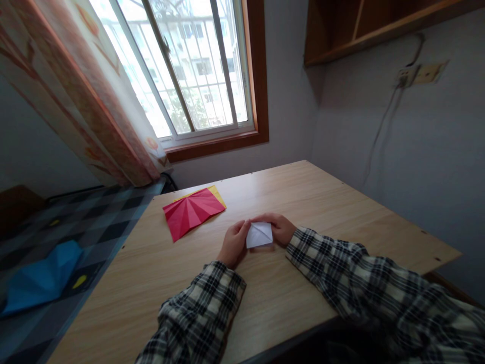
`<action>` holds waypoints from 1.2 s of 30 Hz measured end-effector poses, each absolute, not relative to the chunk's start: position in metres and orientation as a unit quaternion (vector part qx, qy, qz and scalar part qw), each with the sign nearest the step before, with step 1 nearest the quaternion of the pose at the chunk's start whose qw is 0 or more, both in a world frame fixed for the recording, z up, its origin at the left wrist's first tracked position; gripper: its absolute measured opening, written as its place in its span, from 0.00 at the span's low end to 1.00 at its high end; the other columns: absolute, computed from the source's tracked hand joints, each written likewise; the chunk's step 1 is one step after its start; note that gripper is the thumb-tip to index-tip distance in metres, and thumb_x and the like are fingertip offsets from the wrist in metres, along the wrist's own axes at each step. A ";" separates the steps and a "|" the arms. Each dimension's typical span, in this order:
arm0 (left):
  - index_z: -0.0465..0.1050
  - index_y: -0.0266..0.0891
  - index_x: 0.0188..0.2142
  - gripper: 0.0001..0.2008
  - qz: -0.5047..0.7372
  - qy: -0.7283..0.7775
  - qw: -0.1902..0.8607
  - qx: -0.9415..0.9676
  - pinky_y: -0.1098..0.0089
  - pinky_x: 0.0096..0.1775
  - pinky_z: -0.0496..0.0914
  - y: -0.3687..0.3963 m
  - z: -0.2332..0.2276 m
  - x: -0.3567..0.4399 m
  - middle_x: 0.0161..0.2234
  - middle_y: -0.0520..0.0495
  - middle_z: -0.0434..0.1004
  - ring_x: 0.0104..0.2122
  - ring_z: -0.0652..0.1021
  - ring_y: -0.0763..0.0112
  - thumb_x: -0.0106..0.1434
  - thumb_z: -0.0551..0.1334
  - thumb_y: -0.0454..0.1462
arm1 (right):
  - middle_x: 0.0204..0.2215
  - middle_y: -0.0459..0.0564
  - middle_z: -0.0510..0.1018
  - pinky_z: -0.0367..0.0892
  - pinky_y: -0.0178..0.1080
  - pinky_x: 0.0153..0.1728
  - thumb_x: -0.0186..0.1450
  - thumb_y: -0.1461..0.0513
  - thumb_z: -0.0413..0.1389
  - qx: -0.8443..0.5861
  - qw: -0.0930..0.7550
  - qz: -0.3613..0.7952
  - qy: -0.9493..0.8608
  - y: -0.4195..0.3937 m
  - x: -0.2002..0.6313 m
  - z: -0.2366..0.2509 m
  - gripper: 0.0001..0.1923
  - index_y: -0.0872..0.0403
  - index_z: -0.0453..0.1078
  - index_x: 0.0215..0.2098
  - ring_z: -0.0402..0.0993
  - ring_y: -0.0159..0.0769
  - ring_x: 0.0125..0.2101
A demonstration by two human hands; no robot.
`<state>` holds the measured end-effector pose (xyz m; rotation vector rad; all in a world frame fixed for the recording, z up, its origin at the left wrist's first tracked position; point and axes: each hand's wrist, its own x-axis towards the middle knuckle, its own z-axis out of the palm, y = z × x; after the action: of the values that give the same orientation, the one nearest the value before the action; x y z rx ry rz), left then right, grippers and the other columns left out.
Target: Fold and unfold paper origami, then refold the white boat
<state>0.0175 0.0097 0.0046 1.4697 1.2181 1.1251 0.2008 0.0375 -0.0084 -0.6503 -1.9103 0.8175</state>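
The left hand (234,243) and right hand (281,230), fingers half curled, hold the white paper (259,236) between them over the table (303,197). The step looks like folding; the next move probably calls for a light, even pinch along the diagonal crease. The paper is small, smooth and four-sided. Left of it, fan-creased red paper (192,215) overlaps yellow paper (220,195).

wood-framed window (197,71) | floral curtain (102,96) at its left | shelf (352,46) above socket (405,77) | checked cloth (102,225) far left
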 end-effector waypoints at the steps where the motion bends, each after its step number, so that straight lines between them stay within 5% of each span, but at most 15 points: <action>1: 0.76 0.33 0.32 0.23 0.458 0.493 0.447 0.590 0.71 0.28 0.64 0.009 0.005 0.018 0.26 0.48 0.74 0.26 0.71 0.70 0.60 0.60 0.54 | 0.46 0.52 0.79 0.69 0.44 0.49 0.61 0.68 0.50 -0.269 0.465 0.335 -0.774 0.037 0.201 -0.008 0.22 0.53 0.73 0.52 0.75 0.39 0.45; 6: 0.72 0.34 0.28 0.22 0.468 0.508 0.439 0.575 0.73 0.25 0.61 0.008 0.007 0.019 0.23 0.51 0.69 0.24 0.68 0.73 0.59 0.61 0.54 | 0.33 0.47 0.76 0.68 0.36 0.33 0.61 0.67 0.50 -0.311 0.463 0.372 -0.742 0.034 0.200 -0.008 0.28 0.53 0.64 0.60 0.69 0.32 0.30; 11: 0.70 0.35 0.26 0.23 0.495 0.517 0.421 0.557 0.73 0.23 0.59 0.005 0.012 0.020 0.21 0.53 0.66 0.22 0.65 0.74 0.57 0.61 0.55 | 0.22 0.42 0.67 0.60 0.32 0.22 0.64 0.62 0.47 -0.342 0.462 0.456 -0.679 0.036 0.200 -0.008 0.23 0.55 0.66 0.57 0.61 0.29 0.21; 18: 0.69 0.36 0.23 0.23 0.511 0.509 0.415 0.555 0.74 0.23 0.59 0.002 0.018 0.023 0.20 0.53 0.64 0.22 0.64 0.74 0.56 0.62 0.55 | 0.31 0.48 0.75 0.64 0.35 0.31 0.66 0.52 0.49 -0.339 0.458 0.444 -0.692 0.040 0.201 -0.004 0.20 0.57 0.72 0.45 0.68 0.33 0.30; 23: 0.72 0.35 0.26 0.23 0.509 0.497 0.434 0.552 0.74 0.24 0.61 0.005 0.012 0.022 0.21 0.53 0.67 0.23 0.66 0.74 0.56 0.63 0.55 | 0.23 0.45 0.71 0.62 0.34 0.26 0.62 0.48 0.55 -0.347 0.410 0.439 -0.721 0.039 0.201 -0.004 0.19 0.56 0.69 0.31 0.66 0.32 0.25; 31: 0.74 0.35 0.31 0.22 0.502 0.482 0.481 0.532 0.73 0.26 0.66 0.003 0.013 0.023 0.24 0.50 0.73 0.25 0.71 0.71 0.57 0.63 0.54 | 0.24 0.45 0.73 0.64 0.34 0.26 0.58 0.47 0.59 -0.345 0.418 0.485 -0.686 0.038 0.200 -0.003 0.19 0.55 0.67 0.28 0.69 0.33 0.26; 36: 0.76 0.34 0.39 0.20 0.474 0.454 0.502 0.563 0.69 0.35 0.70 0.003 0.015 0.023 0.35 0.44 0.80 0.33 0.76 0.66 0.55 0.67 0.48 | 0.23 0.44 0.72 0.62 0.33 0.24 0.57 0.46 0.60 -0.344 0.435 0.513 -0.655 0.038 0.198 -0.005 0.21 0.55 0.66 0.28 0.68 0.31 0.25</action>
<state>0.0232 0.0029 0.0150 1.3618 1.0970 1.1458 0.1983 0.0382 -0.0053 -0.8567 -1.6296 1.2772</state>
